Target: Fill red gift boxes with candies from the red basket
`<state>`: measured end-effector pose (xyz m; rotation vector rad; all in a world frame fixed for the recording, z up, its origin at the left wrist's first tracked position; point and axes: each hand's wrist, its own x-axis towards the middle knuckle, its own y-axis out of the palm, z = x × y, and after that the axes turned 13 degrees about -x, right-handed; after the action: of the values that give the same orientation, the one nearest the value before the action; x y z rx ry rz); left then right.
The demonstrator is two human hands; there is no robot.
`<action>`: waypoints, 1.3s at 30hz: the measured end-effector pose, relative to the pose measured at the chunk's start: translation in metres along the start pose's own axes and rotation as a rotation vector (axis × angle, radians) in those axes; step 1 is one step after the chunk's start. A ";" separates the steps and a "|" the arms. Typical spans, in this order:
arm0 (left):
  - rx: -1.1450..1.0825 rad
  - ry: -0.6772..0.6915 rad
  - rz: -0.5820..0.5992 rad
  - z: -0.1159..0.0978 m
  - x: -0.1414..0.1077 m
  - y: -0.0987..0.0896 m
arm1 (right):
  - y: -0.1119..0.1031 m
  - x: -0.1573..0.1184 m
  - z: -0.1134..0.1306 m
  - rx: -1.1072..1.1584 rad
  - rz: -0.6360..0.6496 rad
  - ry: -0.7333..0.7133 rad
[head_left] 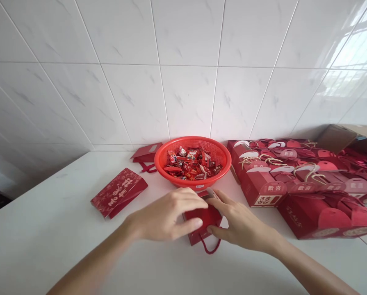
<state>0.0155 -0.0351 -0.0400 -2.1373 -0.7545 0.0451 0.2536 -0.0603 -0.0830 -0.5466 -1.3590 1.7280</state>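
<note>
A small dark red gift box [204,219] with a twisted red cord handle [210,250] sits on the white table between my hands. My right hand [240,223] grips its right side, the thumb at the near edge and the fingers by the raised flap at the far end. My left hand [167,213] reaches over the box's left side, open, with thumb and fingers apart; whether its fingertips touch the box I cannot tell. Just beyond stands a red plastic basket [162,172] holding many wrapped candies [193,164].
On the left lies a folded flat red box [120,192] with white characters. Another red box [146,152] with ribbon rests behind it. Rows of assembled red gift boxes [265,188] fill the right side, with a cardboard box [337,137] behind them. A tiled wall [189,98] bounds the back.
</note>
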 end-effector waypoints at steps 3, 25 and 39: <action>0.199 0.076 -0.051 0.001 0.005 0.017 | 0.003 0.000 -0.002 0.010 -0.010 0.020; 0.283 -0.177 -0.054 0.008 -0.015 0.004 | 0.007 0.003 0.001 0.241 -0.173 0.154; 0.329 -0.291 0.082 0.013 -0.041 -0.024 | 0.007 -0.002 -0.013 0.290 0.194 -0.006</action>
<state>-0.0342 -0.0365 -0.0402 -1.8637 -0.7650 0.4995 0.2623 -0.0548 -0.0944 -0.5210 -1.0603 2.0429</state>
